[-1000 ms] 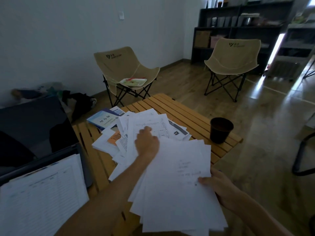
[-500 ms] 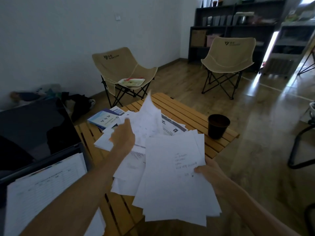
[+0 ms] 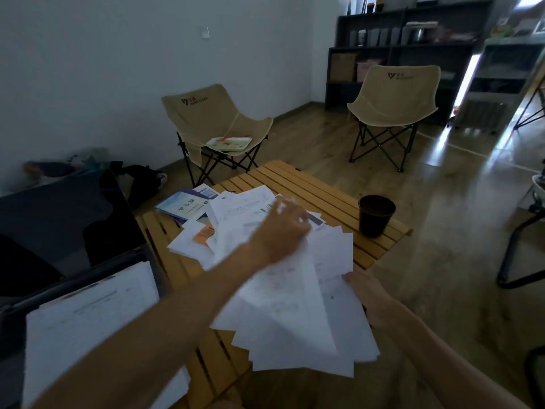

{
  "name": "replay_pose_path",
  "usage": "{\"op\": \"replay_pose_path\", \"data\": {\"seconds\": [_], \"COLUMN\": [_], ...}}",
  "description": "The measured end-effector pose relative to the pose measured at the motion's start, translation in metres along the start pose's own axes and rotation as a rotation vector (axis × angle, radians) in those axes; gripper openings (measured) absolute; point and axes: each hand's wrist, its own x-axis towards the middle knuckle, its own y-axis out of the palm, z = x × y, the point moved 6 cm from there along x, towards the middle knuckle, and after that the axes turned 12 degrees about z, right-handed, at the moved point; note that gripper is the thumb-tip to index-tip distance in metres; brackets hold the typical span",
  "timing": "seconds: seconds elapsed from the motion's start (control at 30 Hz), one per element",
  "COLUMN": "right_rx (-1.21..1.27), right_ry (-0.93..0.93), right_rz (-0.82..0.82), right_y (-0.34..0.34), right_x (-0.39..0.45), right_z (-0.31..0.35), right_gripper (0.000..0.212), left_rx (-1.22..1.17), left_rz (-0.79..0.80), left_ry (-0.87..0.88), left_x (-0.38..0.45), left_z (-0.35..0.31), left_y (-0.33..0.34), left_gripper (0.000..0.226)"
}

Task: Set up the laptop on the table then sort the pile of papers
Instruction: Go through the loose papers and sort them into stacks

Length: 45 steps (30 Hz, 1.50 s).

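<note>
A loose pile of white papers point(image 3: 236, 219) is spread over the slatted wooden table point(image 3: 321, 187). My right hand point(image 3: 368, 296) grips a fanned stack of sheets point(image 3: 336, 326) by its right edge, above the table's near corner. My left hand point(image 3: 283, 228), blurred by motion, is over the top of that stack and pinches a sheet that hangs down onto it. The open laptop point(image 3: 59, 225) stands at the left with its screen dark. A printed sheet point(image 3: 88, 320) covers its keyboard.
A dark cup point(image 3: 376, 215) stands near the table's right edge. A blue booklet point(image 3: 185, 206) lies at the far left of the pile. Two beige folding chairs point(image 3: 206, 113) point(image 3: 395, 93) stand beyond the table, and a dark shelf unit point(image 3: 398, 39) lines the back wall.
My left hand lifted sheets off the table pile and swung them right, over the stack in my right hand. My right hand kept its grip and stayed roughly in place.
</note>
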Motion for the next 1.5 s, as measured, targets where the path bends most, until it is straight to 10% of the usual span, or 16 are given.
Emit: {"op": "replay_pose_path", "data": {"seconds": [0.17, 0.37, 0.47, 0.57, 0.7, 0.83, 1.03, 1.3, 1.4, 1.5], "right_rx": [0.055, -0.06, -0.052, -0.069, -0.135, -0.182, -0.199, -0.15, -0.117, -0.089], "right_ry": [-0.061, -0.114, -0.149, -0.149, -0.13, -0.102, -0.071, -0.084, -0.069, -0.046], "right_rz": [0.096, 0.206, 0.159, 0.086, 0.045, 0.033, 0.004, 0.042, 0.044, -0.002], "right_y": [-0.007, -0.001, 0.002, 0.009, 0.021, 0.02, 0.018, 0.018, 0.016, 0.014], "right_x": [0.015, 0.009, 0.011, 0.012, 0.008, 0.011, 0.012, 0.008, 0.005, 0.008], "right_z": [-0.01, 0.001, 0.007, 0.008, 0.01, 0.011, 0.009, 0.008, 0.008, 0.006], "right_gripper": [0.089, 0.034, 0.038, 0.038, 0.039, 0.037, 0.033, 0.033, 0.032, 0.02], "left_rx": [-0.359, -1.232, -1.039, -0.673, -0.723, -0.879, -0.78, -0.782, -0.975, -1.207], "left_rz": [-0.002, -0.039, -0.142, 0.218, 0.42, 0.337, 0.392, -0.094, -0.491, -0.429], "left_ry": [-0.016, -0.368, -0.778, -1.052, -1.025, -0.994, -1.075, -1.059, -1.215, -1.276], "left_x": [0.022, 0.022, -0.024, -0.08, -0.1, -0.09, -0.092, -0.096, -0.131, -0.155], "left_z": [-0.058, -0.02, 0.065, 0.14, 0.178, 0.178, 0.169, 0.16, 0.182, 0.159], "left_y": [0.061, 0.078, 0.088, 0.121, 0.147, 0.15, 0.148, 0.068, 0.022, 0.021], "left_gripper": [0.008, 0.036, 0.034, 0.049, 0.075, 0.039, 0.088, 0.017, 0.025, 0.039]}}
